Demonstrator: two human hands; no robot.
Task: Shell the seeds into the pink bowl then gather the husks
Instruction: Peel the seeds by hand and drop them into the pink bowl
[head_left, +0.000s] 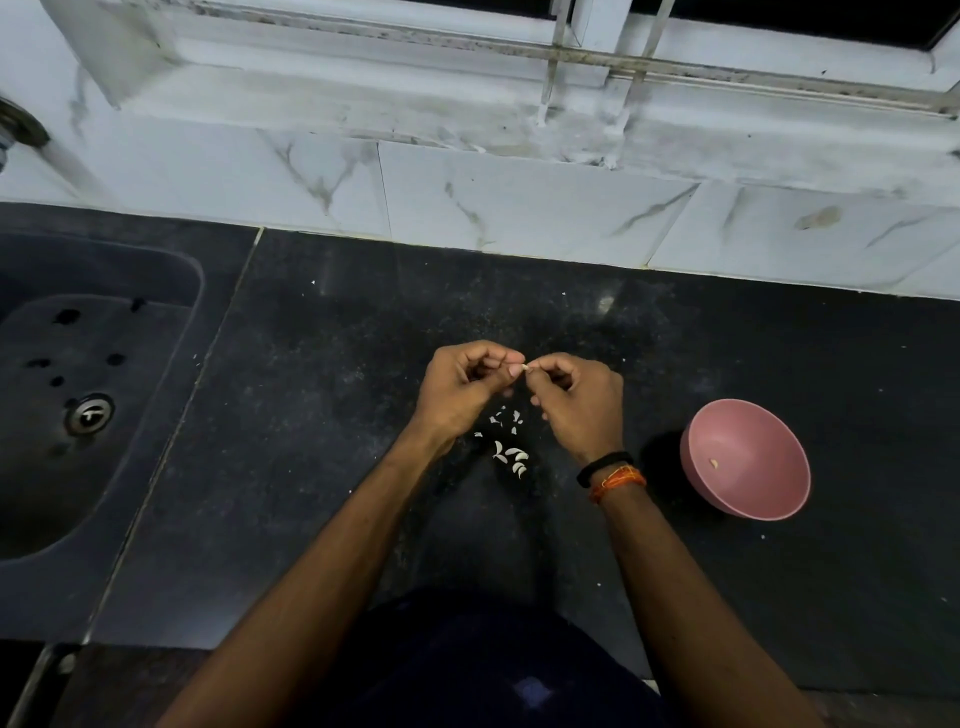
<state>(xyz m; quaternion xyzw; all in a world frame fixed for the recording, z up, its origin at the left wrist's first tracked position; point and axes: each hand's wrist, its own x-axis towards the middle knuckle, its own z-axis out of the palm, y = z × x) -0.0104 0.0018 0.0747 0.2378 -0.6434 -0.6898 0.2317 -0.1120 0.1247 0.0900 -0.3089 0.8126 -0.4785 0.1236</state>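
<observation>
No writing, label, brand, number or sign that I can read anywhere here
</observation>
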